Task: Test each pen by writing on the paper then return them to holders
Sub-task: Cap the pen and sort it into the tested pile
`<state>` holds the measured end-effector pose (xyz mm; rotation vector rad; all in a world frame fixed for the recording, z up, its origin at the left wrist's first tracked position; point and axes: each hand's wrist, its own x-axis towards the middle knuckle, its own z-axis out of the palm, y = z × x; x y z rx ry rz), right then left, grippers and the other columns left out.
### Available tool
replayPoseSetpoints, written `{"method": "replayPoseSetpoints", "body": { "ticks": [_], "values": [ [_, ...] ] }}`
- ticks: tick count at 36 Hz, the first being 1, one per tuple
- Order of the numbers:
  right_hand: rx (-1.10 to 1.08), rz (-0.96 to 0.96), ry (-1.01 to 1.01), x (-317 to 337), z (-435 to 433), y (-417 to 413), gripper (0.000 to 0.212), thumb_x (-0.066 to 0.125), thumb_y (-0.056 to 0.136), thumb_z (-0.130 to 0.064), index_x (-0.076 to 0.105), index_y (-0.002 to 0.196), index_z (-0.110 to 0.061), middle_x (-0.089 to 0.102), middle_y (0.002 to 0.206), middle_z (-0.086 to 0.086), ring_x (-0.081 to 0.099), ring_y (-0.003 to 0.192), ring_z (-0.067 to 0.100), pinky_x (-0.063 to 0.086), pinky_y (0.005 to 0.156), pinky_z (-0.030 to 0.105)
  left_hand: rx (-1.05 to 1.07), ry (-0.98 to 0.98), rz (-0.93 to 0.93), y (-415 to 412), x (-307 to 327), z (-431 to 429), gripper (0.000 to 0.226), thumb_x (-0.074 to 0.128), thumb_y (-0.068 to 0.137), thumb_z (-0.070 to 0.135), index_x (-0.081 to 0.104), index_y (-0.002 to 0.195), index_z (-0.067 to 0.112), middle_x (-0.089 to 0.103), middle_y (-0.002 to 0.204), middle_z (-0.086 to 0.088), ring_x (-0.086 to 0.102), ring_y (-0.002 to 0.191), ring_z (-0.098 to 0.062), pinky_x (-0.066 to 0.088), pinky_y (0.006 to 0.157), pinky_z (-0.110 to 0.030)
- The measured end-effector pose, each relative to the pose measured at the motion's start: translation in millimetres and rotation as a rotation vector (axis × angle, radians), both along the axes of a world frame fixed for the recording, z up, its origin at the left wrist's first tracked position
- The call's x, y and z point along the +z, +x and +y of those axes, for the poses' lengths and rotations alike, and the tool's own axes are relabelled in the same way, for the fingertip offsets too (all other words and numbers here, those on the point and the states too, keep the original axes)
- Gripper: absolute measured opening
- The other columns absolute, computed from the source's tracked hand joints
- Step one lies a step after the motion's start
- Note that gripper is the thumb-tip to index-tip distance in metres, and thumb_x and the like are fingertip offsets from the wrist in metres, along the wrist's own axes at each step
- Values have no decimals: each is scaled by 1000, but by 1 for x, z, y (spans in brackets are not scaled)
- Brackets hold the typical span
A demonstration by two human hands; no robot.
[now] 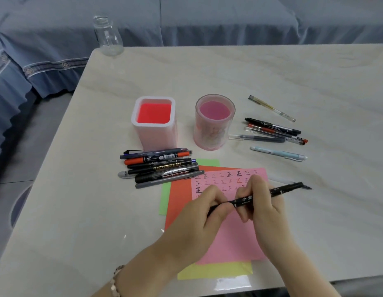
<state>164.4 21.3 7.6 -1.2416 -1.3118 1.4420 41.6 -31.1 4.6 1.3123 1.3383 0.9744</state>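
Over the pink paper [229, 239], both hands hold one black brush pen [278, 190] that points right, its tip bare. My left hand [207, 213] grips the pen's left end; my right hand [257, 202] pinches its middle. The pink sheet bears rows of written marks [225, 179] at its top. A pile of several pens and markers [160, 168] lies left of the paper. Several more pens [276, 131] lie at the right. A square pink holder [154, 123] and a round clear pink holder [214, 122] stand behind, both without pens.
Orange [177, 196], green [207, 162] and yellow [214, 271] sheets lie under the pink one. A clear glass bottle [108, 36] stands at the table's far left corner. A translucent pen cap [280, 180] lies right of the paper. Blue-covered seating lies beyond the table.
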Motion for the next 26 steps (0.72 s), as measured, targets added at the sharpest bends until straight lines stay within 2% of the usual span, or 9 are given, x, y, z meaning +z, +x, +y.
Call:
{"method": "replayPoseSetpoints", "body": {
  "ticks": [3, 6, 9, 11, 13, 16, 18, 22, 26],
  "values": [
    [58, 49, 52, 2, 8, 6, 36, 38, 78, -32, 50, 46, -22, 40, 33, 2, 33, 34, 9, 30, 40, 15, -59, -294, -355, 0, 11, 12, 27, 42, 99, 16, 43, 72, 12, 34, 48, 13, 27, 45, -6, 26, 44, -16],
    [200, 59, 126, -5, 12, 11, 29, 40, 74, -40, 49, 52, -24, 45, 36, 4, 36, 36, 9, 31, 41, 15, -94, -419, -390, -5, 11, 21, 27, 44, 97, 22, 49, 72, 12, 32, 49, 7, 24, 43, -5, 23, 42, -15],
    [368, -122, 97, -23, 20, 22, 23, 54, 75, -35, 51, 63, -15, 55, 49, -2, 46, 46, 4, 36, 52, 12, -69, -288, -97, -10, -2, 23, 20, 48, 96, 22, 58, 79, 20, 44, 54, 10, 36, 50, -6, 32, 49, -18],
    [432, -371, 65, -40, 30, 36, 12, 68, 73, -34, 60, 78, -27, 63, 71, -12, 56, 66, 3, 41, 67, 16, -37, -170, 128, -14, -12, 20, 14, 50, 95, 25, 60, 87, 31, 57, 70, 14, 50, 63, -6, 41, 63, -21],
    [366, -675, 200, -55, 40, 53, 21, 68, 77, -24, 62, 96, -32, 60, 95, -18, 58, 90, 9, 41, 81, 23, 33, -87, 292, -19, -21, 14, 10, 50, 95, 28, 58, 94, 33, 62, 93, 16, 55, 85, 1, 42, 78, -16],
    [100, -940, 411, -55, 53, 69, 33, 57, 82, 2, 66, 109, -14, 58, 109, -3, 51, 102, 21, 33, 80, 26, 190, 48, 495, -24, -32, 3, 10, 50, 94, 25, 57, 100, 29, 57, 98, 19, 47, 96, 7, 35, 80, -4],
    [53, -1058, 422, -52, 61, 77, 42, 56, 79, 11, 64, 114, -11, 62, 115, 6, 44, 103, 23, 31, 76, 27, 291, 108, 529, -28, -38, -3, 10, 53, 93, 21, 56, 97, 30, 55, 94, 22, 43, 101, 7, 32, 79, -2],
    [77, -1127, 328, -45, 71, 77, 34, 55, 84, 3, 64, 114, -12, 65, 111, 7, 48, 106, 29, 36, 73, 33, 445, 190, 589, -41, -47, -9, 7, 56, 91, 21, 59, 94, 27, 55, 90, 23, 45, 96, 5, 31, 81, -2],
    [61, -1204, 325, -37, 76, 74, 32, 54, 87, -3, 62, 116, -13, 63, 115, 8, 50, 113, 29, 43, 78, 37, 547, 287, 754, -70, -43, 0, 27, 44, 86, 32, 63, 95, 15, 62, 90, 7, 49, 86, -9, 32, 77, -17]
  ]
}}
